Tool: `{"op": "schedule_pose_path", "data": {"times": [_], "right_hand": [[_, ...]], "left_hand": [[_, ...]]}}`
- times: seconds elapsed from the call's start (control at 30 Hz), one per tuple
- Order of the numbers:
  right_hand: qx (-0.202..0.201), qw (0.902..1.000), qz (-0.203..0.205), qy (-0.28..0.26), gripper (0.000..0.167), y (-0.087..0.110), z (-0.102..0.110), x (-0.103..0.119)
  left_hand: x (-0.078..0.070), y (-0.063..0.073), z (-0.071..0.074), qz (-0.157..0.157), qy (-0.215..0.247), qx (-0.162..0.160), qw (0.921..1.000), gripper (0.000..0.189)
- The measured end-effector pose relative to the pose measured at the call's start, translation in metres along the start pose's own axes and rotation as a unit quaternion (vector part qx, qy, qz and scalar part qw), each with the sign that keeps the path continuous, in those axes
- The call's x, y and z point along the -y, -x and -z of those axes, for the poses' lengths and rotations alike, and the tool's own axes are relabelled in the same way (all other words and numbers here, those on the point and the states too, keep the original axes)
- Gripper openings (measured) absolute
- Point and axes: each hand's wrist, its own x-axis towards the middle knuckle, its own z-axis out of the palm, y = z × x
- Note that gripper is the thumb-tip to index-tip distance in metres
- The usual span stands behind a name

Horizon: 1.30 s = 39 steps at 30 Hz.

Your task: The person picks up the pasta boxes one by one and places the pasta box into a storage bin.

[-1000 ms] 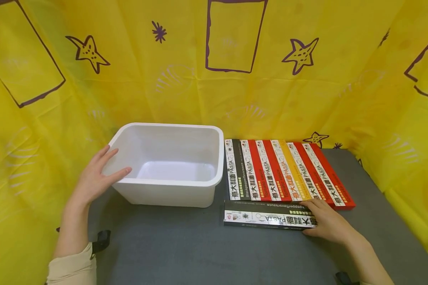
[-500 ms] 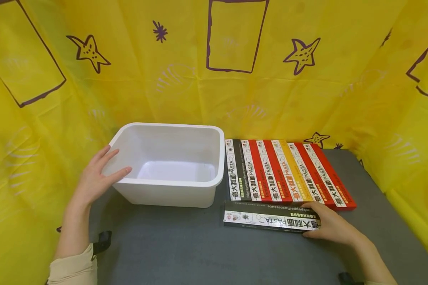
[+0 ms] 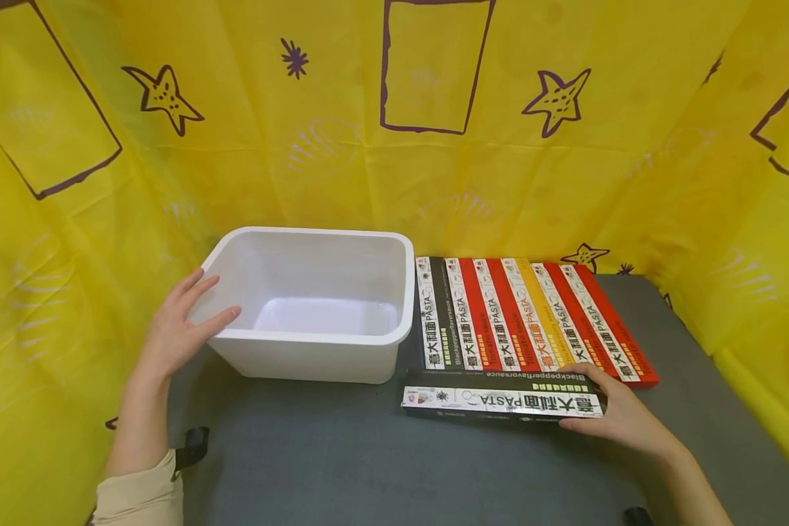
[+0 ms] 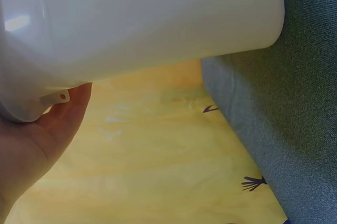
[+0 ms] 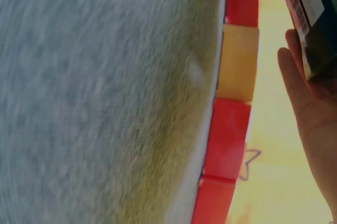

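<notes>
A white plastic bin [image 3: 309, 361] stands left of centre in the head view. My left hand [image 3: 183, 325] holds its left front corner, the thumb over the rim; in the left wrist view a finger of this hand [image 4: 39, 140] lies outside under the rim. On the right, my right hand [image 3: 621, 416] grips the right end of a black pasta box [image 3: 500, 400], thumb on the near side and fingers on the far side. In the right wrist view the box [image 5: 310, 8] is held off the table, its barcode end showing.
Behind the held box, several pasta boxes lie side by side: a black one [image 3: 442, 314] nearest the bin, then red ones [image 3: 489, 314] and a yellow one [image 3: 542, 314]. The grey table [image 3: 342, 453] is bounded by a yellow patterned curtain [image 3: 342, 175].
The black pasta box has risen off the table and tilted, moving slightly with my right hand. My left hand and the bin have stayed in place.
</notes>
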Motion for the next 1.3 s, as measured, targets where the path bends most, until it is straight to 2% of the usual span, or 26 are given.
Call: {"op": "schedule_pose_path", "data": {"times": [0.1,0.23,0.5,0.6,0.73,0.8,1.0,1.1,1.17,1.3], "right_hand": [[-0.008,0.9999,0.001,0.011,0.071,-0.001,-0.001,0.006],[-0.018,0.9997,0.018,-0.002,0.069,-0.003,-0.001,0.011],[-0.043,0.9954,0.051,-0.068,0.07,-0.001,0.001,0.018],[-0.034,0.9909,0.07,-0.109,0.07,-0.001,0.005,0.02],[-0.009,0.9791,0.105,-0.174,0.071,-0.002,0.014,0.024],[0.0,0.9695,0.127,-0.21,0.073,-0.003,0.018,0.026],[-0.006,0.9381,0.186,-0.292,0.073,-0.012,0.023,0.041],[-0.011,0.9307,0.196,-0.309,0.073,-0.02,0.023,0.053],[-0.015,0.9306,0.198,-0.308,0.073,-0.026,0.022,0.062],[-0.028,0.9408,0.185,-0.282,0.072,-0.038,0.019,0.079]], "left_hand": [[0.001,0.0,-0.001,-0.001,-0.002,-0.004,1.0,0.072],[0.001,0.0,-0.001,0.0,0.001,-0.006,1.0,0.071],[0.001,-0.001,-0.002,-0.009,0.006,-0.012,0.9999,0.068],[0.001,-0.001,-0.003,-0.012,0.008,-0.015,0.9998,0.067],[0.001,-0.001,-0.003,-0.01,0.012,-0.02,0.9997,0.067],[0.001,-0.001,-0.004,-0.008,0.013,-0.021,0.9997,0.067],[0.002,-0.001,-0.003,-0.005,0.014,-0.022,0.9997,0.066],[0.003,-0.001,-0.003,-0.007,0.014,-0.022,0.9996,0.066],[0.003,-0.002,-0.004,-0.009,0.013,-0.025,0.9996,0.066],[0.003,-0.002,-0.005,-0.011,0.012,-0.028,0.9995,0.065]]}}
